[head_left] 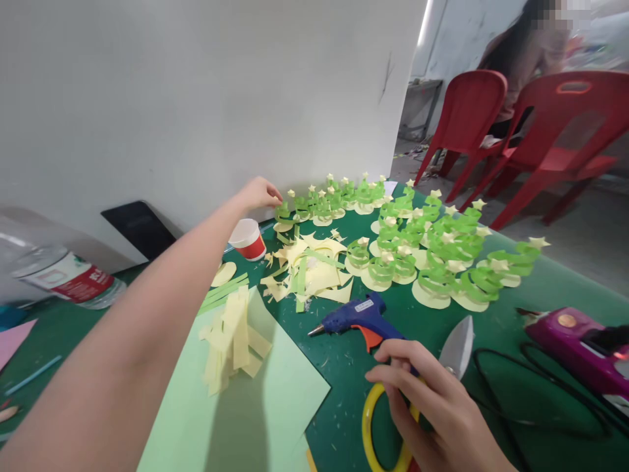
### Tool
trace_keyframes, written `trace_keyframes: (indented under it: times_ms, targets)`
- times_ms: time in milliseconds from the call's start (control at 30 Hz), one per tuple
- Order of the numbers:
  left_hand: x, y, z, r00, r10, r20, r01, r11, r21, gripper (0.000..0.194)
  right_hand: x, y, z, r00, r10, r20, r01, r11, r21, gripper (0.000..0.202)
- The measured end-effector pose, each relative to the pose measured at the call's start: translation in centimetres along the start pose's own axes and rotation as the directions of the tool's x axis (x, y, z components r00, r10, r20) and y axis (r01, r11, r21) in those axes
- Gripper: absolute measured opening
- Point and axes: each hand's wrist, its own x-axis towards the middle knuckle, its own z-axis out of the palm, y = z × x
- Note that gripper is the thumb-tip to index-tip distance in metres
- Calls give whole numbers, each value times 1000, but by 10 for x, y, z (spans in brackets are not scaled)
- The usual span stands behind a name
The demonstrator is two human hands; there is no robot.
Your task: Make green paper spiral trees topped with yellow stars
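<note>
My left hand (pixel 260 193) reaches to the back of the table, its fingertips closed at the top of a small green paper spiral tree (pixel 282 213) on a pale round base. My right hand (pixel 427 393) hovers with bent fingers over the handle end of a blue glue gun (pixel 356 314) and the yellow-handled scissors (pixel 368 419); whether it grips either cannot be made out. Several more spiral trees (pixel 432 275) topped with pale stars stand at the back and right. Yellow and green paper scraps (pixel 314 265) lie in a heap between the hands.
Light green sheets (pixel 280 406) carry cut yellow strips (pixel 236 334). A red and white cup (pixel 248 239), plastic bottle (pixel 73 275) and dark phone (pixel 137 229) are at the left. A purple device (pixel 580 347) with a black cord lies right. Beyond, a person sits by red chairs (pixel 472 111).
</note>
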Motion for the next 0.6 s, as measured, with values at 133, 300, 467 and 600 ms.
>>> trace_keyframes:
  times_ms: [133,300,467,600]
  targets:
    - [2,0,4,999,3,-53,-4,1000,-24,24,-1,1,0,1000,-3,-3,4,1000,9,21]
    - [6,1,10,997,12,-70,-15,999,-37,24,-2,2,1,1000,1,-5,0,1000,18,22]
    - [2,3,5,1000,10,-14,-11,998,-58,34,-2,2,0,1000,-14,-14,14,1000,-7,21]
    - [-8,0,-8,998,-40,-50,36,996,-85,38,2,-1,-2,999,-9,-44,7,999,-35,22]
